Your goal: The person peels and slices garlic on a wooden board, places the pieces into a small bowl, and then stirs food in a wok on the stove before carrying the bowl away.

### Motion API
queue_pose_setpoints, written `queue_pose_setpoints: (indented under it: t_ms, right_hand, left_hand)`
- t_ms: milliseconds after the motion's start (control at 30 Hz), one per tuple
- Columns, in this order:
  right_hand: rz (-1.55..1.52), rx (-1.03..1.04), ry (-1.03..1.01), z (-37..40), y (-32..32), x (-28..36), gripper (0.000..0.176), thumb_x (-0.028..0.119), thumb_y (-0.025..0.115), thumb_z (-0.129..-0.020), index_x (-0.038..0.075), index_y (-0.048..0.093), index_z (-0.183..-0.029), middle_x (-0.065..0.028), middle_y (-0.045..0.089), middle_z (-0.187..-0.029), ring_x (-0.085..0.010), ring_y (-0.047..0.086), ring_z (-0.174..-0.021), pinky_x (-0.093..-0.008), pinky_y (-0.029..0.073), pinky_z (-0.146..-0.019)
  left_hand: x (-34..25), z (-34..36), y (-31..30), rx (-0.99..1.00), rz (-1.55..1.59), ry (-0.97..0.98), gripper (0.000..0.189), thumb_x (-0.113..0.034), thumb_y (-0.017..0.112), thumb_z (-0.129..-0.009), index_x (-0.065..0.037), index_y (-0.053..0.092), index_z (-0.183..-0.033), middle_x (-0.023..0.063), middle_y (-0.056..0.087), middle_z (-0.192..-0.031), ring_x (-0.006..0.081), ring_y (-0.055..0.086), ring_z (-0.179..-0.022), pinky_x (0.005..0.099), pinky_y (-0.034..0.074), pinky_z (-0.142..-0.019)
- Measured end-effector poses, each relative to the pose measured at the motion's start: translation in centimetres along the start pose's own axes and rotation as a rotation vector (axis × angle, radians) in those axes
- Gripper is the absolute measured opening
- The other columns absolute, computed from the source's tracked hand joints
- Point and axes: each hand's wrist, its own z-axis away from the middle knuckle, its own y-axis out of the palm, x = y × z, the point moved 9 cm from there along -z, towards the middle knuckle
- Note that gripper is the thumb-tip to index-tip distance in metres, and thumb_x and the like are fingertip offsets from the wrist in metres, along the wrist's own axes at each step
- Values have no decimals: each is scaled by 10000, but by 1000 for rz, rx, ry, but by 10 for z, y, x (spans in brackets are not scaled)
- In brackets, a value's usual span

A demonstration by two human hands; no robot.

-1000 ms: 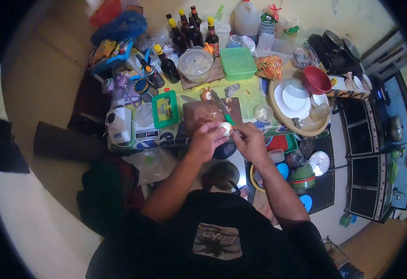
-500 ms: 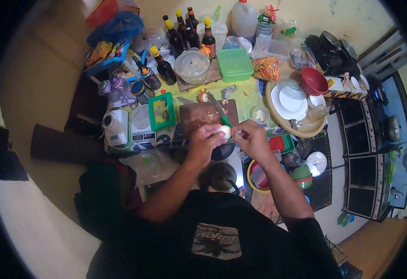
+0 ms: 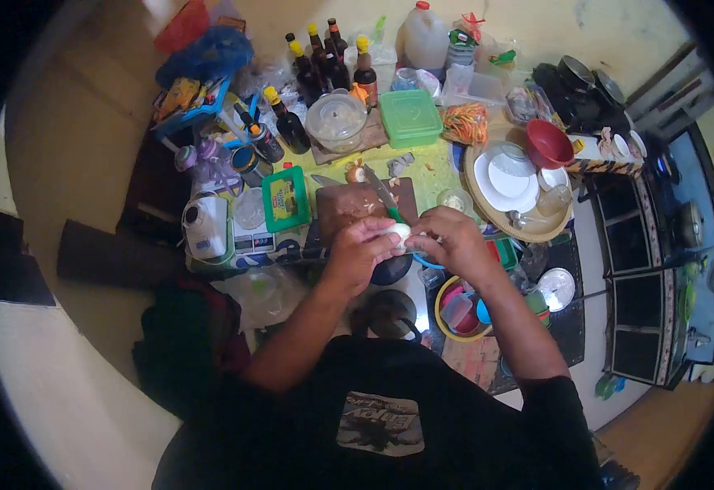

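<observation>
A pale, peeled-looking onion point(image 3: 398, 232) is held in the fingers of my left hand point(image 3: 358, 249), just over the near edge of the brown cutting board point(image 3: 336, 204). My right hand point(image 3: 455, 241) pinches at the onion's right end; whether a strip of skin is between the fingertips is too small to tell. A knife point(image 3: 383, 189) with a green handle lies across the board, its handle close behind the onion. Beyond it, at the board's far edge, sits another onion piece point(image 3: 356, 173) with brown skin, among small scraps.
A green-rimmed tub point(image 3: 286, 199) stands left of the board, a small clear bowl point(image 3: 455, 201) to the right. Farther right is a woven tray point(image 3: 487, 208) with plates. Several bottles point(image 3: 292, 128) and a green lidded box point(image 3: 411, 118) stand behind. A yellow-rimmed basin point(image 3: 452, 333) lies below.
My right hand has turned and shifted slightly right, its fingers still at the onion's end. My left hand keeps the onion in nearly the same spot.
</observation>
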Motion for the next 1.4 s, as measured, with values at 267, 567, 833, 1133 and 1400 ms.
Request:
queue_pose_setpoints:
  t_ms: [267, 567, 833, 1133, 1400]
  right_hand:
    - [89, 2, -44, 0, -2, 1, 125, 90, 762, -755, 85, 699, -863, -81, 656, -855, -269, 647, -806, -362, 516, -697]
    - [80, -15, -14, -1, 17, -6, 176, 64, 731, -768, 45, 581, -857, -122, 584, -822, -329, 604, -764, -400, 481, -665]
    - [-269, -64, 366, 38, 75, -95, 122, 61, 660, -822, 32, 545, -847, -165, 636, -807, -351, 645, -760, -393, 513, -684]
    - [28, 162, 558, -22, 140, -276, 236, 225, 574, -943, 24, 651, -1040, -213, 681, -831, -349, 682, -792, -426, 530, -726]
    - [273, 56, 600, -28, 140, -250, 255, 209, 626, -843, 98, 677, -1067, -188, 681, -828, -387, 658, -803, -463, 527, -766]
  left_hand:
    - [-11, -3, 6, 11, -93, 25, 230, 22, 671, -847, -14, 601, -1063, 151, 660, -1074, 226, 664, -946, 353, 581, -804]
    - [-12, -10, -1, -61, -146, 84, 279, -10, 685, -843, 22, 564, -1092, 155, 648, -1067, 207, 655, -911, 335, 570, -814]
    - [36, -46, -97, -414, 45, 20, 323, 2, 646, -857, -34, 514, -1150, 95, 603, -1043, 217, 634, -927, 358, 577, -789]
    - [77, -83, -192, -401, -301, -78, 264, -47, 668, -867, -57, 603, -1123, 65, 662, -1023, 132, 627, -811, 238, 509, -627]
    - [95, -155, -229, -203, -665, 31, 235, -38, 638, -879, -46, 646, -1114, 47, 676, -1023, 124, 619, -844, 263, 503, -718]
